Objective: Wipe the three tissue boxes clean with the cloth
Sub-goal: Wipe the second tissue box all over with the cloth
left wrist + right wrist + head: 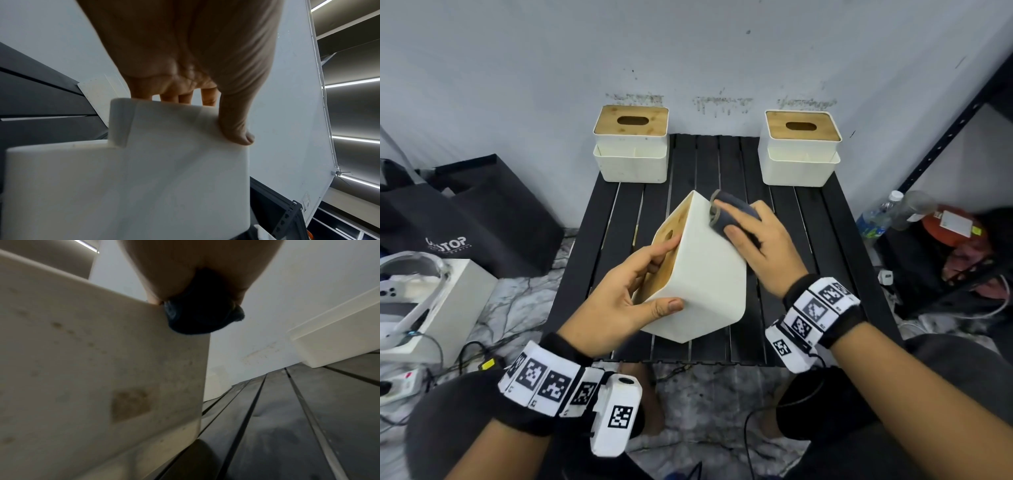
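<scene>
Now the left hand (626, 294) grips the tilted cream plastic tissue box with its bamboo lid (702, 274) between both hands, its long axis running away, while the right hand (760, 246) presses a bunched dark grey cloth (732, 212) onto its far upper face.

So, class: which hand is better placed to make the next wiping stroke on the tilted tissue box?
Right. The right hand already presses the dark cloth against the tilted tissue box; the left hand grips it steady.
</scene>
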